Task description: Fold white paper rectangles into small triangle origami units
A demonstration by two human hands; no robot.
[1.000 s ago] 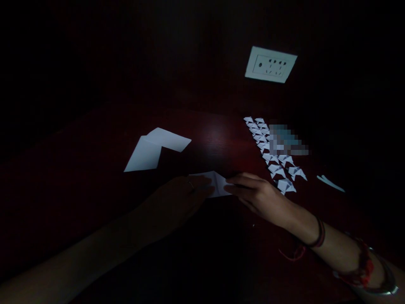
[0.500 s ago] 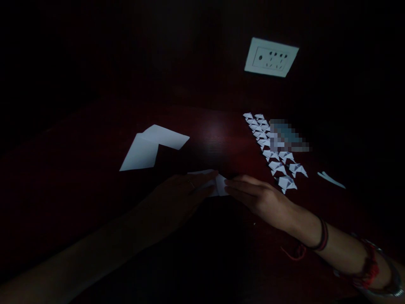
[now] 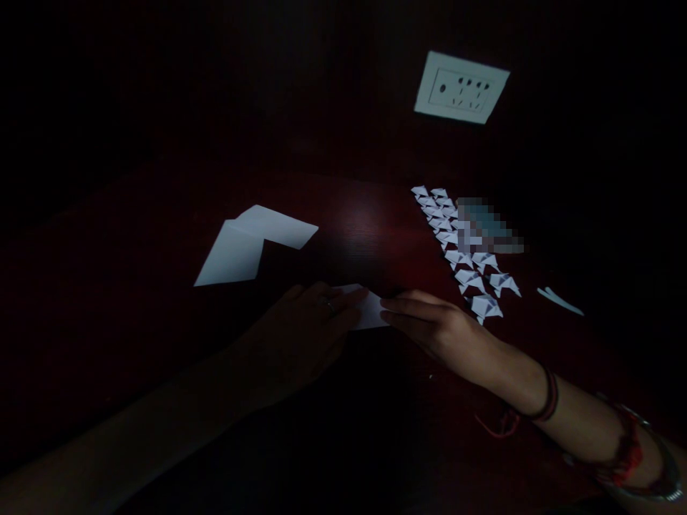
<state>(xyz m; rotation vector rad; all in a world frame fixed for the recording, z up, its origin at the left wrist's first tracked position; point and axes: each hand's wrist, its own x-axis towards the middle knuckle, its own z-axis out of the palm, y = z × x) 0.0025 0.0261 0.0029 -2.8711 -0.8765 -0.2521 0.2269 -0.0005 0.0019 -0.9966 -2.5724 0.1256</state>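
Note:
A small piece of folded white paper lies on the dark red table between my two hands. My left hand, deep in shadow and with a ring on one finger, covers the paper's left part and presses it with closed fingers. On the other side, my right hand grips the paper's right edge between fingertips. Its thumb is partly hidden. Beyond my left hand rest white paper sheets, partly overlapping or folded. Several small folded paper figures stand in two rows to the right.
A blurred-out patch adjoins the paper figures. Narrow white strips lie farther right. A white socket plate is on the dark wall behind. A red cord hangs by my right wrist.
My left hand has shifted slightly over the paper, and the crease line seen on it earlier no longer shows. My right hand stays at the edge. The view has tilted slightly.

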